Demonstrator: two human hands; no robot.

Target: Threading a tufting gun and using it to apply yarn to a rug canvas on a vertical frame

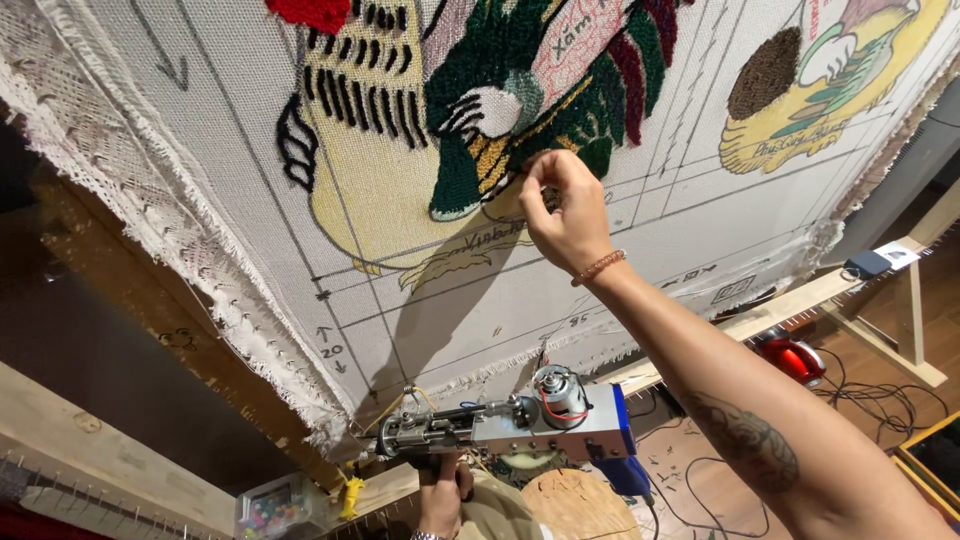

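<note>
Below the tufting gun [520,425], our left hand [442,497] grips its handle, partly cut off. Right hand [562,212] pinches yarn, hidden by fingers, on stretched backing cloth [250,130]; wooden floor [880,380] beyond.

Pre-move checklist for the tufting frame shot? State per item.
1. Right hand on the tufted cloth, fingertips pinched at the yellow and green pile: ok.
2. What the pinch holds, loose yarn or pile: cannot tell.
3. Left hand gripping the tufting gun by its handle below the frame: ok.
4. Gun tip away from the cloth and from the right hand: ok.
5. Gun running or stopped: cannot tell.
6. Cloth hooked on the wooden frame along the left edge: ok where visible.
</note>
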